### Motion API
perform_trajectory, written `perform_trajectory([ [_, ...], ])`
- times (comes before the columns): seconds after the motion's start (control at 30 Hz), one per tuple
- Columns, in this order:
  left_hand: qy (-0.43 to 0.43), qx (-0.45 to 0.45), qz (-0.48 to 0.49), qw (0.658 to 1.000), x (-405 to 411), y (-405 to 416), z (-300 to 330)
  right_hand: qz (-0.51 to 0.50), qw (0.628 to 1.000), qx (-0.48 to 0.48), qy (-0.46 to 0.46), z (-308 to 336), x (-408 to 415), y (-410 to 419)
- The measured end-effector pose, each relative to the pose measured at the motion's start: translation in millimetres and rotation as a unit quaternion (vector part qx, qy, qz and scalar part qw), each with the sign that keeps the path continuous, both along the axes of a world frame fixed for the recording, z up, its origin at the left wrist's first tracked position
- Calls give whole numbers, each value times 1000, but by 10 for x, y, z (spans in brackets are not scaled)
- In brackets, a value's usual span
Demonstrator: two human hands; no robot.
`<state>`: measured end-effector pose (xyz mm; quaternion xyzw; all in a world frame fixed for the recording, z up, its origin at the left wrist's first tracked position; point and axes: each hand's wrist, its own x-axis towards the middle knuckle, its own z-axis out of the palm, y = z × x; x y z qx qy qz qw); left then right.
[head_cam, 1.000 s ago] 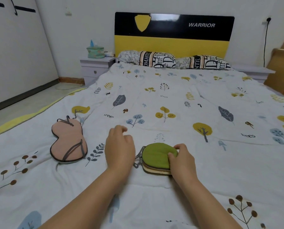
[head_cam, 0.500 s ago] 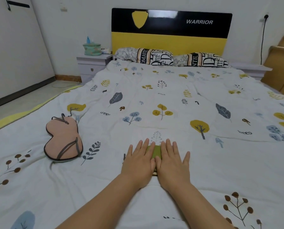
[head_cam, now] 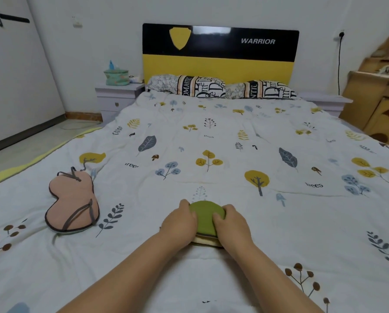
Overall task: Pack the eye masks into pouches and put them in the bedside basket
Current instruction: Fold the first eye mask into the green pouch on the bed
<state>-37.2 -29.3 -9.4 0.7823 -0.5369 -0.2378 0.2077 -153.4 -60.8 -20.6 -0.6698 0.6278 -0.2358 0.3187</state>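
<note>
Hands grasp the folded green eye mask [head_cam: 206,219] on the bed [head_cam: 211,154]: left hand [head_cam: 180,224] and right hand [head_cam: 232,227] clenched on its sides (pink eye mask [head_cam: 72,204] lies well apart, left).

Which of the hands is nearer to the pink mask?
The left. The left hand is on the left side of the green mask, toward the pink mask but well apart from it. The right hand is farther, on the green mask's right side.
</note>
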Motion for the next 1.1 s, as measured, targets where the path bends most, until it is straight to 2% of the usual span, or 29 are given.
perform_trajectory([
  [0.13,116,-20,-32,992,-238,-191,110,-75,993,-41,-83,105,-319,-202],
  [0.4,99,-35,-85,991,-771,-655,98,-119,989,-81,-34,170,-880,-594],
  [0.53,56,-27,-101,993,-945,-782,-71,-119,989,-79,29,44,-1042,-684],
  [0.6,1,-44,-93,995,-1001,-781,-152,-119,988,-91,44,-19,-1055,-673],
  [0.67,-85,-98,-87,988,-1029,-753,-232,-110,982,-141,51,-57,-1049,-627],
  [0.73,-164,-147,-116,969,-1008,-732,-315,-49,979,-168,100,-114,-1046,-588],
  [0.8,-201,-127,-153,959,-954,-730,-391,30,973,-134,187,-189,-1051,-558],
  [0.87,-207,-89,-167,960,-915,-740,-424,55,968,-93,228,-227,-1060,-547],
  [0.93,-206,-66,-177,960,-913,-753,-390,55,968,-82,230,-209,-1053,-553],
  [1.1,-146,-54,-156,975,-907,-683,-177,21,982,-100,161,-69,-1044,-487],
])
